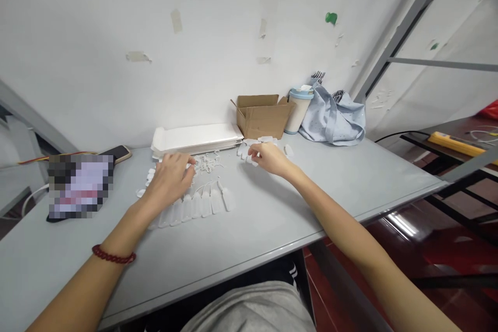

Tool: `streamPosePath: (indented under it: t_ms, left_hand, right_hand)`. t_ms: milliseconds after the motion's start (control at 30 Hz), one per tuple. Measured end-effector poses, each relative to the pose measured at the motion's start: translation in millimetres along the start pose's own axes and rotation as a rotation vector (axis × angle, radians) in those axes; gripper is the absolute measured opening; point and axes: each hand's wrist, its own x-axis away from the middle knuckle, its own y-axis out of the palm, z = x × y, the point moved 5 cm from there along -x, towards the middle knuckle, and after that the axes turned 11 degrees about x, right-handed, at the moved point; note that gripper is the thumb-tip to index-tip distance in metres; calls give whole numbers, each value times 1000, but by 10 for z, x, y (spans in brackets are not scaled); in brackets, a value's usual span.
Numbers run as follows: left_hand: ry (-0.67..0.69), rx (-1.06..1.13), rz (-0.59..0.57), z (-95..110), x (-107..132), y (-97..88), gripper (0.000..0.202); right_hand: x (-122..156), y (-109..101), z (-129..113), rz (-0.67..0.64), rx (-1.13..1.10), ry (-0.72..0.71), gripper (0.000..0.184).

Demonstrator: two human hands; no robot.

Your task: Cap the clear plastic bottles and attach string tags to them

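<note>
While our left hand (171, 179) half-curls beside the strings (209, 162) and our right hand (272, 159) bends its fingers close over loose tags (244, 150), we cannot tell whether either grips anything; the tag row (205, 205) on the table (249, 223) seems spread so each stays separate.

One view here, and it's from the wearer's own head, aimed forward and down across the table (264, 228)! It's close in: the grey shirt (252, 308) sits right at the bottom edge, forearms enter from the lower corners, and the left hand (171, 179) and right hand (270, 158) land mid-frame. Ahead, the wall (221, 15) fills the top; wide coverage takes in the metal frame (408, 26) at right.
</note>
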Motion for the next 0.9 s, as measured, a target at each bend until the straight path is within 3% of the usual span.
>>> streamPosePath:
  t_ms: [367,667,900]
  left_hand:
    - [169,-39,1,1,-62,184,33]
    - [343,-179,-52,188,-143,327,24]
    - [304,-98,9,153,-134,256,19]
  right_hand:
    - [22,-71,48,-61,212,6,26]
    - [14,11,46,-162,385,2,38]
    - [-29,139,27,-173,413,-33,40]
